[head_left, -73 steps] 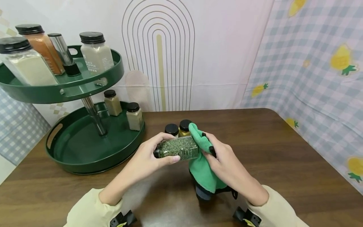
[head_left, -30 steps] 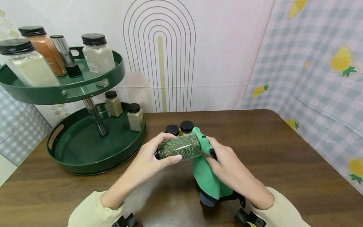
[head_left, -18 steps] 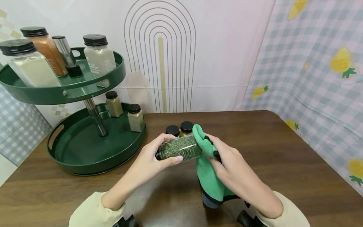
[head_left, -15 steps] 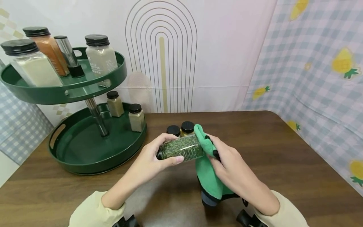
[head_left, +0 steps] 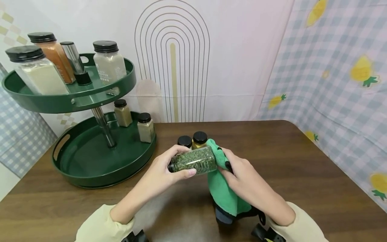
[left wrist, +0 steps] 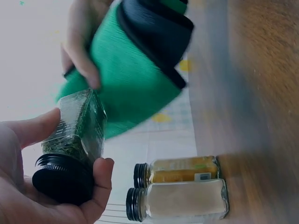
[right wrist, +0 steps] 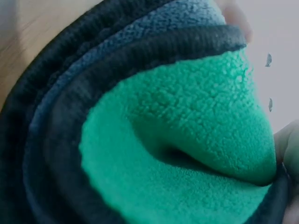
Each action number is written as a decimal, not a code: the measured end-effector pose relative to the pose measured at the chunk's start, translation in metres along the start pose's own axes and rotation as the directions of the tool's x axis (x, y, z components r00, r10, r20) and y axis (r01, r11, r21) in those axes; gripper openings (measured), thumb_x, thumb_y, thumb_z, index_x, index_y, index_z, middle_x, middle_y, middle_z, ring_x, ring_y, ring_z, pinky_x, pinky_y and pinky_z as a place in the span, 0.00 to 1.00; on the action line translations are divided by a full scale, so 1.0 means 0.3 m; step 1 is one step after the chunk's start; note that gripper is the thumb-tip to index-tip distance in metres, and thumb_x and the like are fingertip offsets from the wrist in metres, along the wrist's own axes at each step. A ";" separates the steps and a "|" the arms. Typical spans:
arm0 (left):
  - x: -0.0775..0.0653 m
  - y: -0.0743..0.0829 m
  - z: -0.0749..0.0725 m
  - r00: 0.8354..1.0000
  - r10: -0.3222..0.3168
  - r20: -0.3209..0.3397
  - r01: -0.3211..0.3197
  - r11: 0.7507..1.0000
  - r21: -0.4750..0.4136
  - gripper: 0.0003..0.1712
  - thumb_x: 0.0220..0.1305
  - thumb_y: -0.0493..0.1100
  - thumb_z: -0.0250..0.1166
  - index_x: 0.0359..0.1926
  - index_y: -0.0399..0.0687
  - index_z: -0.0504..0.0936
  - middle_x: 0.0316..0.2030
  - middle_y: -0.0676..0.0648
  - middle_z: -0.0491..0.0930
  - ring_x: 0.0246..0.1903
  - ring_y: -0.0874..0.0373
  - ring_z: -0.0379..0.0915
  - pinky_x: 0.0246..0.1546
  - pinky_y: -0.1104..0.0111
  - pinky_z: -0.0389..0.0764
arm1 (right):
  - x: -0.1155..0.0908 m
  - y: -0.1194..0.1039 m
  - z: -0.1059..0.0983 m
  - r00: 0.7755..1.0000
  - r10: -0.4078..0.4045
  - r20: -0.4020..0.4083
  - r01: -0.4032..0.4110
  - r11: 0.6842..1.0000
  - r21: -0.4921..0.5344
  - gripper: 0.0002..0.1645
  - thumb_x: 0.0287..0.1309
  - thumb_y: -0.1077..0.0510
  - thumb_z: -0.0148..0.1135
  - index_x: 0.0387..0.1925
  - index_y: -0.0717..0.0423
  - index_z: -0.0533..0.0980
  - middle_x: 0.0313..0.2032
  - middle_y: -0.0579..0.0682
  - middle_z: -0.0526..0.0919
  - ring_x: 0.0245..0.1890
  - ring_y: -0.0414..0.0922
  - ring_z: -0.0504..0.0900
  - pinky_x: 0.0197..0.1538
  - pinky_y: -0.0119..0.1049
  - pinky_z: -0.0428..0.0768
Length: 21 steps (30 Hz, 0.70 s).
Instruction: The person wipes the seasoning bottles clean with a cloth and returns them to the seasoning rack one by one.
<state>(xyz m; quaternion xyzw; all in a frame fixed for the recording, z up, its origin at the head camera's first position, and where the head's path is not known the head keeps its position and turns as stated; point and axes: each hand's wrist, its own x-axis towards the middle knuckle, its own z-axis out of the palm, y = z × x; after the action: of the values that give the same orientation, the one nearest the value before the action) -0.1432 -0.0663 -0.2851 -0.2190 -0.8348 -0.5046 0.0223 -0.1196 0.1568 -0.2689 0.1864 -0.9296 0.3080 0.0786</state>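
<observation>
1. The jar (head_left: 195, 160) is in the air above the worktop (head_left: 302, 174), between the two hands, lying nearly on its side.
2. It is clear and square-sided, packed with dark green flakes that show through the walls. Pale printed lettering runs along one side, and light glints off the faces.
3. Its lid (left wrist: 63, 179) is black, round and finely ridged at the rim; it points back toward the left palm, with the base facing right.
4. The left hand (head_left: 163, 166) grasps the jar near the lid, thumb along the near side and fingers round the far side.
5. The right hand (head_left: 243, 173) grips the bunched cloth (head_left: 223, 191) and holds it against the jar's base.
6. The cloth is fuzzy green on one face and grey-blue on the other, edged in black; its lower part hangs down in folds.
7. Just behind the jar, a pale jar (left wrist: 184, 199) and a yellow jar (left wrist: 184, 169) stand side by side on the worktop.
8. A green two-tier stand (head_left: 102, 179) bearing more containers is to the left.
</observation>
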 end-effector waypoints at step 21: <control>0.009 -0.013 -0.014 1.000 0.008 0.016 -0.009 1.000 0.012 0.26 0.51 0.50 0.71 0.51 0.58 0.74 0.47 0.51 0.77 0.42 0.58 0.71 0.43 0.64 0.73 | 0.028 0.045 0.044 0.998 -0.008 0.064 0.005 0.999 0.047 0.26 0.63 0.63 0.53 0.62 0.56 0.63 0.52 0.55 0.78 0.51 0.49 0.79 0.46 0.44 0.78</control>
<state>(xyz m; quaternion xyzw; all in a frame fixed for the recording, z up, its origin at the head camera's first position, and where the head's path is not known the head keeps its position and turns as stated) -0.1479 -0.0706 -0.2856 -0.2265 -0.8370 -0.4977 0.0189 -0.1330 0.1563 -0.2844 0.2009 -0.9237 0.3231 0.0453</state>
